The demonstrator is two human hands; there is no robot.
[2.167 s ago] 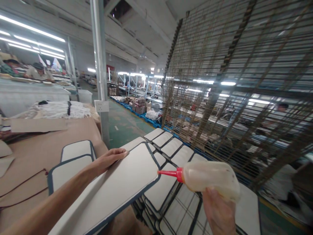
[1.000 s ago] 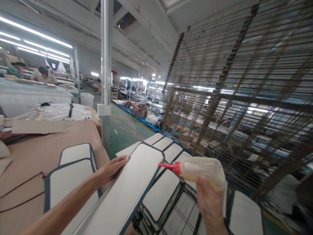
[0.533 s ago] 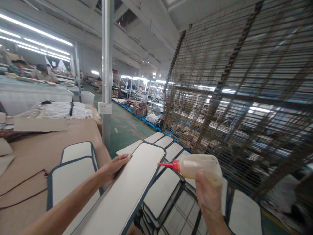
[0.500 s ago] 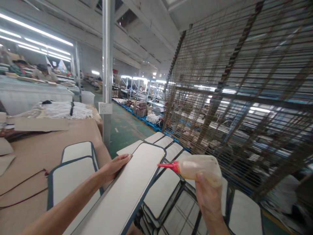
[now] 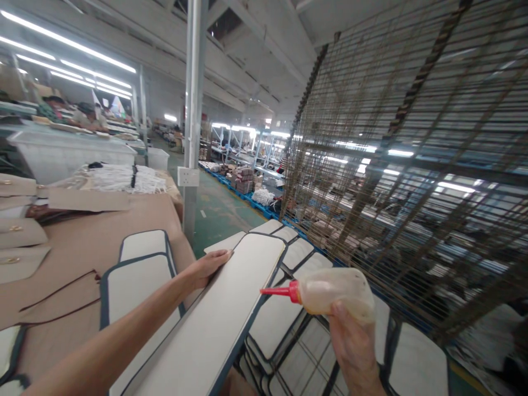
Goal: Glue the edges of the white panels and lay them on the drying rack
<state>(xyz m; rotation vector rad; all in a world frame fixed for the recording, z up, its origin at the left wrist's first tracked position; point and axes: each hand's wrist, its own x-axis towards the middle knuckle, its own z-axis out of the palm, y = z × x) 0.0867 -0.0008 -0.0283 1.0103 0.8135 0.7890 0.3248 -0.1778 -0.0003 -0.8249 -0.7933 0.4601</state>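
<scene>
My left hand (image 5: 211, 268) grips the left edge of a long white panel (image 5: 223, 308) with dark blue edging, thumb on top. The panel slants up and away from me. In my right hand (image 5: 352, 344) is a translucent squeeze bottle (image 5: 330, 289) with a yellowish liquid inside and a red nozzle. It is held nearly level, its tip pointing left at the panel's right edge. A thin yellowish line runs along the upper part of that edge. Similar edged panels (image 5: 138, 283) lie on the table to the left, and more panels (image 5: 276, 319) rest on a rack at right.
A brown-topped table (image 5: 74, 242) carries pale flaps (image 5: 20, 234), dark red cords (image 5: 61, 289) and a bundle of white strips (image 5: 124, 177). A metal post (image 5: 193, 110) rises behind it. A tall wire rack (image 5: 391, 137) leans at right. Other people sit at the far left.
The nozzle tip has slid down along the panel's right edge, toward me. The view has shifted slightly left. Both hands keep their holds.
</scene>
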